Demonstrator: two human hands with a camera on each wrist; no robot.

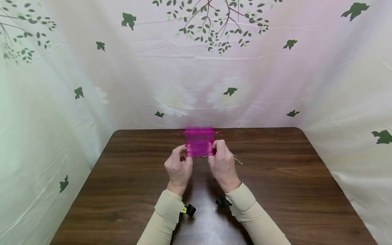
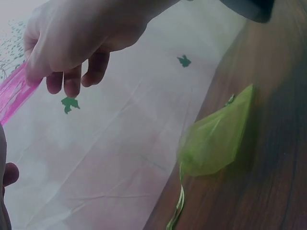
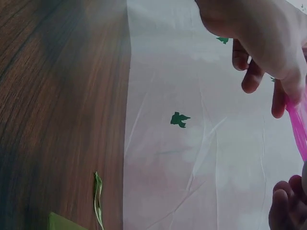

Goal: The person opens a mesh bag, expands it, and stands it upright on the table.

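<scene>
Between left hand (image 1: 178, 167) and right hand (image 1: 224, 166) is a magenta pouch (image 1: 199, 140), each grip pinching a lower corner.

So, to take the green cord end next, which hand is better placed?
Probably the right hand: the cord end shows beside it, while the left hand is farther off. Both pinch the pink bag, so neither is free.

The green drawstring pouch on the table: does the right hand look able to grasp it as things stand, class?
Probably not yet: the right hand pinches the magenta drawstring pouch, though nothing rests on the green drawstring pouch nearby.
</scene>
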